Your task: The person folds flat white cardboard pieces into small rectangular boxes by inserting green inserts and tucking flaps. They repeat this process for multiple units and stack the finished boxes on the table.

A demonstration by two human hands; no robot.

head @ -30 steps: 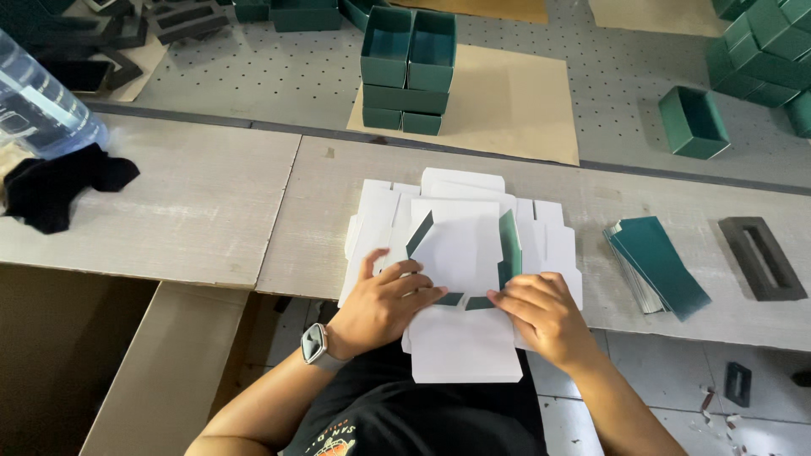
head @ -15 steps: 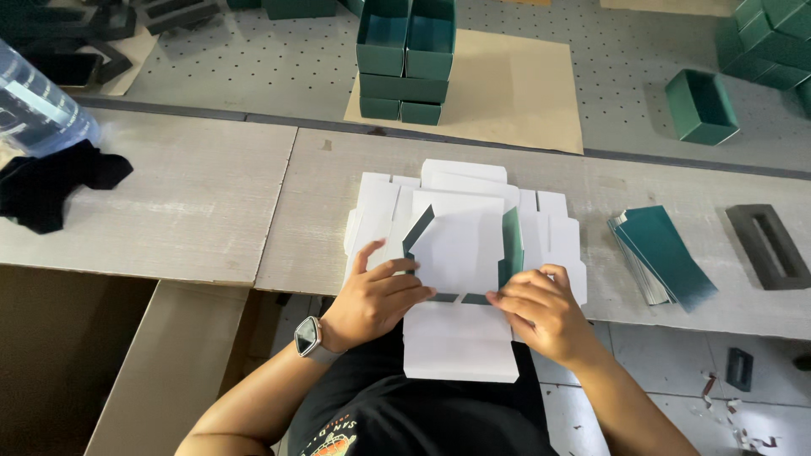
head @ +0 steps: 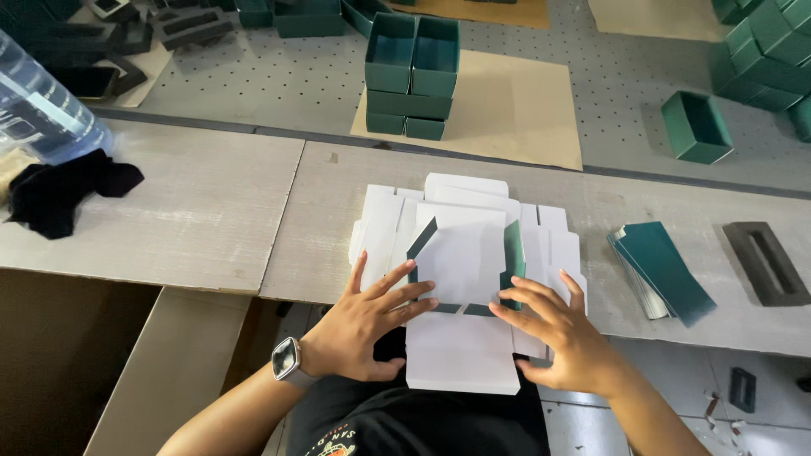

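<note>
**Both hands flat on a half-folded box blank**

The blank, white inside and green outside, lies between and under the hands, at the near edge of the table. Its long axis runs straight away from the person; its near flap overhangs the table edge toward the body. Two side flaps stand up, showing green, one just beyond each hand's fingertips.

The left hand lies open, fingers spread, pressing on the blank's left part. The right hand is open too, fingers spread and resting on the blank's right near corner. Neither grips anything; the two are apart, with the blank's middle panel between them.

Under the blank lies a stack of more white blanks, jutting out beyond the left hand. Right of the right hand lies a pile of flat green cards, and farther right a dark foam insert. Well beyond the hands stand stacked green boxes. Far to the left lie a black cloth and a water bottle.
</note>
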